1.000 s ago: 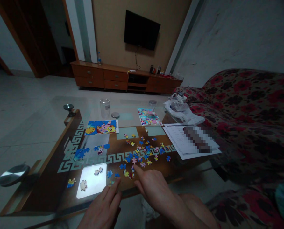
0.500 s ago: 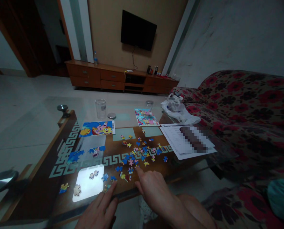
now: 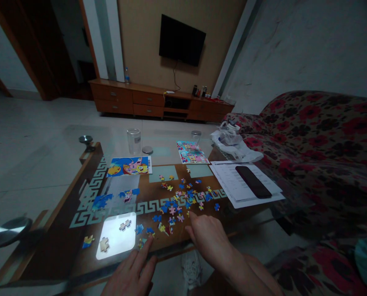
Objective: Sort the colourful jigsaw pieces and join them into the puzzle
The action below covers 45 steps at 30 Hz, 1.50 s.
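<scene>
Loose jigsaw pieces [image 3: 172, 210] in blue, yellow and pink lie scattered over the glass coffee table [image 3: 87, 259]. My left hand [image 3: 134, 269] rests at the near edge, fingers stretched out, its index fingertip at a blue puzzle piece [image 3: 150, 232]. My right hand [image 3: 210, 235] is over the near side of the pile, index finger pointing forward and thumb apart, with nothing visible in it. Its fingertip is close to the pile's near pieces; whether it touches one I cannot tell. Joined blue pieces [image 3: 102, 201] and a joined strip with a pink figure [image 3: 128, 195] lie farther left.
Behind the pieces lie a cartoon picture card [image 3: 129, 166] and a second picture sheet [image 3: 192, 153]. A glass jar [image 3: 134, 142] and a round lid [image 3: 147, 150] stand beyond. At right are papers [image 3: 226, 181], a phone [image 3: 253, 181] and a plastic bag [image 3: 235, 148].
My right hand has moved right and slightly away from me over the pile, uncovering a few pieces. My left hand has stayed by the blue piece. The view has shifted slightly.
</scene>
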{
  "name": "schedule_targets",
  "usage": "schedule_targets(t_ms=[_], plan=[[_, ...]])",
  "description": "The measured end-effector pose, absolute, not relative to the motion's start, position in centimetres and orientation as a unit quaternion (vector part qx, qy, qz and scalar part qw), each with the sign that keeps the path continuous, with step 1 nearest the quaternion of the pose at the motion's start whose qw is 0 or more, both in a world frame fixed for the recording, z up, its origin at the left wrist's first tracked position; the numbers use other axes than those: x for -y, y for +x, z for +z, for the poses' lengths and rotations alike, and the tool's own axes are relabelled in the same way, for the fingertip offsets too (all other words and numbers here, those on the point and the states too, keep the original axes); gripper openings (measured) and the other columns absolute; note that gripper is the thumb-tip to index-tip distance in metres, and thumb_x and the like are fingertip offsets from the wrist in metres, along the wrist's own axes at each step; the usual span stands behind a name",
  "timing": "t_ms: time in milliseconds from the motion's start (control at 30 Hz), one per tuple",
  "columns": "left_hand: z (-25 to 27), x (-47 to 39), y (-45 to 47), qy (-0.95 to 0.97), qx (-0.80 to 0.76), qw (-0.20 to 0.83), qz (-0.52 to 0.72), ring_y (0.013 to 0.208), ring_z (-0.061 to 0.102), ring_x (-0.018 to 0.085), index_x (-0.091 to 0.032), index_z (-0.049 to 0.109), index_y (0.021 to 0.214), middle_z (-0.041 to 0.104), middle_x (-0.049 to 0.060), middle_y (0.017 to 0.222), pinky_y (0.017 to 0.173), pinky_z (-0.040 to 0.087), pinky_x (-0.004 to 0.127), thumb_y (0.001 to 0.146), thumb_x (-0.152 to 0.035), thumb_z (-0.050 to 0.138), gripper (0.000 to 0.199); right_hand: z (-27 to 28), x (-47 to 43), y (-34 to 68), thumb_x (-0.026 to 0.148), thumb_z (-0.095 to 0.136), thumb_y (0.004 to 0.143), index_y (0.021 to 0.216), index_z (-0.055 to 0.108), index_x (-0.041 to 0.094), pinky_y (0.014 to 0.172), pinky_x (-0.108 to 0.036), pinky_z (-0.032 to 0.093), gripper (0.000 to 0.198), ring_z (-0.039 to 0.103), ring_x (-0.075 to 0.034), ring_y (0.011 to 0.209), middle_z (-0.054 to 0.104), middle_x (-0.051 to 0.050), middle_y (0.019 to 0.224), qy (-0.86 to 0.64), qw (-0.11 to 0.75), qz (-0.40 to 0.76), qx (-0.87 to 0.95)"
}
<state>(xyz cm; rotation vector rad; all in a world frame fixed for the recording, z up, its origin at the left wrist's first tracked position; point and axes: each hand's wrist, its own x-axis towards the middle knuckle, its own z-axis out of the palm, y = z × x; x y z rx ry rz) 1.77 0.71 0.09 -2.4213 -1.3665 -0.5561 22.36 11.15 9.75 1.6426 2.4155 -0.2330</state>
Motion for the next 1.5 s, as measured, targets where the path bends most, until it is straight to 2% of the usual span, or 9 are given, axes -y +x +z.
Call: schedule_targets(t_ms=[267,433,533,667,900,1000,1167,1333,1500], plan=[[0.1,-0.6,1.6,-0.845,0.475,0.111,-0.217,0.090,0.070,0.020,-0.021,0.064,0.108,0.067,0.012,0.121,0.073,0.059,0.027,0.084,-0.008,0.038,0.037,9.5,-11.9,22.4,0.019,0.050,0.092,0.110,0.067,0.017,0.072,-0.037,0.053,0.024,0.072,-0.029,0.084,0.075,-0.009,0.089,0.583,0.050,-0.077,-0.807],[-0.3,-0.6,1.4,-0.851,0.477,0.102,-0.197,0.089,0.071,0.020,-0.021,0.062,0.112,0.066,0.011,0.124,0.074,0.059,0.027,0.076,-0.005,0.041,0.044,8.6,-13.4,22.8,0.012,0.051,0.090,0.126,0.060,0.016,0.096,-0.034,0.046,0.038,0.062,-0.023,0.110,0.069,-0.011,0.116,0.566,-0.048,-0.091,-0.818],[-0.2,-0.5,1.4,-0.852,0.474,0.118,-0.189,0.089,0.071,0.021,-0.019,0.063,0.111,0.067,0.013,0.121,0.072,0.060,0.028,0.072,-0.003,0.039,0.048,8.1,-14.0,22.8,0.010,0.051,0.089,0.130,0.058,0.014,0.107,-0.038,0.037,0.041,0.058,-0.024,0.114,0.067,-0.011,0.119,0.541,-0.062,-0.077,-0.835],[0.0,-0.5,1.5,-0.846,0.478,0.117,-0.205,0.090,0.071,0.021,-0.021,0.063,0.109,0.068,0.010,0.120,0.073,0.060,0.028,0.070,-0.001,0.037,0.051,7.6,-14.4,22.2,0.009,0.045,0.091,0.130,0.059,0.015,0.105,-0.037,0.039,0.041,0.054,-0.023,0.119,0.063,-0.011,0.127,0.526,-0.049,-0.080,-0.845],[-0.2,-0.4,1.4,-0.841,0.483,0.100,-0.222,0.091,0.071,0.022,-0.022,0.064,0.107,0.068,0.011,0.121,0.073,0.059,0.029,0.075,-0.005,0.041,0.043,6.9,-14.5,21.3,0.009,0.039,0.095,0.140,0.049,0.018,0.111,-0.042,0.032,0.046,0.041,-0.024,0.134,0.047,-0.010,0.146,0.527,-0.008,-0.078,-0.846],[-0.2,-0.3,1.5,-0.845,0.478,0.124,-0.208,0.089,0.072,0.021,-0.022,0.063,0.107,0.069,0.010,0.119,0.072,0.059,0.027,0.071,-0.004,0.041,0.046,6.8,-14.6,21.2,0.008,0.037,0.095,0.141,0.047,0.019,0.110,-0.047,0.031,0.049,0.037,-0.027,0.137,0.044,-0.010,0.148,0.539,0.007,-0.075,-0.839],[-0.6,-0.2,1.7,-0.839,0.497,0.105,-0.195,0.092,0.071,0.023,-0.023,0.064,0.106,0.068,0.010,0.121,0.075,0.059,0.030,0.063,-0.003,0.042,0.052,6.8,-14.7,21.1,0.005,0.038,0.093,0.137,0.052,0.024,0.109,-0.046,0.031,0.050,0.038,-0.026,0.136,0.047,-0.009,0.146,0.531,0.011,-0.072,-0.844],[-1.4,-0.1,1.6,-0.841,0.496,0.089,-0.197,0.095,0.070,0.023,-0.024,0.063,0.111,0.066,0.009,0.125,0.076,0.060,0.031,0.065,-0.005,0.043,0.054,6.8,-14.7,21.1,0.009,0.040,0.095,0.132,0.057,0.026,0.109,-0.046,0.029,0.045,0.041,-0.025,0.133,0.051,-0.006,0.143,0.522,-0.002,-0.077,-0.850],[-2.0,-0.1,2.0,-0.819,0.508,0.149,-0.222,0.090,0.070,0.023,-0.022,0.064,0.104,0.068,0.009,0.121,0.073,0.060,0.032,0.062,-0.003,0.039,0.053,6.7,-14.9,21.2,0.015,0.047,0.094,0.122,0.065,0.028,0.106,-0.041,0.031,0.035,0.045,-0.024,0.127,0.057,-0.004,0.138,0.518,-0.027,-0.084,-0.851]])
